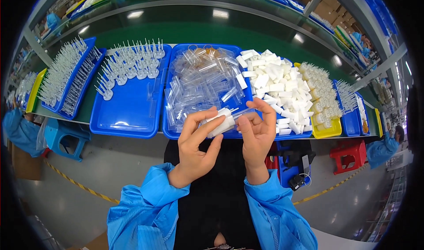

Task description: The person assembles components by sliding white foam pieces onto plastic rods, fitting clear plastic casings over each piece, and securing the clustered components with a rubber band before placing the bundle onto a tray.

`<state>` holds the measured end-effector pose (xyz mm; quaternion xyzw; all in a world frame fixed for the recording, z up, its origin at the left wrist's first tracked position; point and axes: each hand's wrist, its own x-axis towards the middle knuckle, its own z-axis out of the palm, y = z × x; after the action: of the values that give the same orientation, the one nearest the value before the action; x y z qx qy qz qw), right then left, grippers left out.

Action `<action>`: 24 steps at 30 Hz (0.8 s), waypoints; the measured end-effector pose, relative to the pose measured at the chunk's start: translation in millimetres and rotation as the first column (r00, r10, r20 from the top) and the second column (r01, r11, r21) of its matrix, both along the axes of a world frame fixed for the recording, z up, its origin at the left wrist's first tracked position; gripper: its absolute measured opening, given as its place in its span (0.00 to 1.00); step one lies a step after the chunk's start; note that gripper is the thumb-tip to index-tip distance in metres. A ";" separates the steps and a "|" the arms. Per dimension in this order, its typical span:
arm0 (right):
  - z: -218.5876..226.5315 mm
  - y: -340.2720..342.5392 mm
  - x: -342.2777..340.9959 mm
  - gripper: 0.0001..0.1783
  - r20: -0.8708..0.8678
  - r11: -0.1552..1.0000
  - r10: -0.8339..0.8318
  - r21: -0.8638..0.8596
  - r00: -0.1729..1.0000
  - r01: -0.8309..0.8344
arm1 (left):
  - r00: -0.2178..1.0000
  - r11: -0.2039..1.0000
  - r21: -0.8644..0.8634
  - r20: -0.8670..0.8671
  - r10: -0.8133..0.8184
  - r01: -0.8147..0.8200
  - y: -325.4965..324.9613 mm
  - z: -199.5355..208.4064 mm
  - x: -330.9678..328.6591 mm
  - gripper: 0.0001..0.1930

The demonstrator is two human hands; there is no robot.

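My left hand (196, 150) is closed around a white plastic part (216, 127), with its fingertips above and the thumb below. A clear plastic sleeve (242, 114) extends from that part toward my right hand (257, 137), whose thumb and fingers pinch its end. How the sleeve and the white part fit together is partly hidden by my fingers. Both hands hover over the near edge of a blue tray (169, 125) heaped with clear plastic sleeves (196, 80). To its right, a heap of white blocks (276, 80) fills another blue tray (295, 135).
Left of centre, a blue tray (123, 117) carries rows of white stemmed parts (141, 66). A yellow tray (329, 132) of cream parts (320, 93) stands at the right. Beyond the trays runs a green conveyor (176, 27). Stools (66, 137) and blue-sleeved co-workers (22, 133) are at the sides.
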<state>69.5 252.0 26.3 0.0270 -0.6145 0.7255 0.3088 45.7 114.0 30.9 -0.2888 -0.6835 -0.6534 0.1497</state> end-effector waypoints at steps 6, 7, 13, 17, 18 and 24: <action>12.7 -6.0 1.3 0.58 -0.056 0.917 -0.072 0.390 0.996 0.088 | 0.945 0.978 0.002 -0.256 0.204 -0.211 17.3 -4.3 -6.3 0.33; 14.5 -2.8 0.7 0.58 -0.059 0.918 -0.078 0.385 0.995 0.095 | 0.945 0.979 -0.001 -0.261 0.198 -0.205 20.2 -4.9 -7.8 0.33; 13.6 4.0 -11.9 0.56 -0.187 0.897 -0.120 0.400 0.975 0.187 | 0.932 0.984 0.051 -0.315 0.177 -0.170 30.8 -1.9 -11.7 0.37; 25.8 0.2 -11.5 0.50 -0.003 0.929 -0.094 0.360 0.996 0.088 | 0.917 0.980 0.020 -0.349 0.192 -0.197 26.2 -0.8 -17.4 0.38; 27.0 -0.8 -14.3 0.48 0.033 0.953 -0.067 0.297 0.997 0.055 | 0.906 0.977 -0.032 -0.382 0.183 -0.211 24.7 -1.4 -20.1 0.39; 24.5 -3.4 -22.5 0.40 -0.256 0.724 -0.284 0.575 0.924 0.382 | 0.928 0.983 0.123 -0.331 0.172 -0.138 32.6 -3.0 -27.1 0.39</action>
<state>47.0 248.6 50.7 0.0692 -0.7862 0.4140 0.4536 18.6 146.6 27.8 -0.3346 -0.6355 -0.6123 0.3305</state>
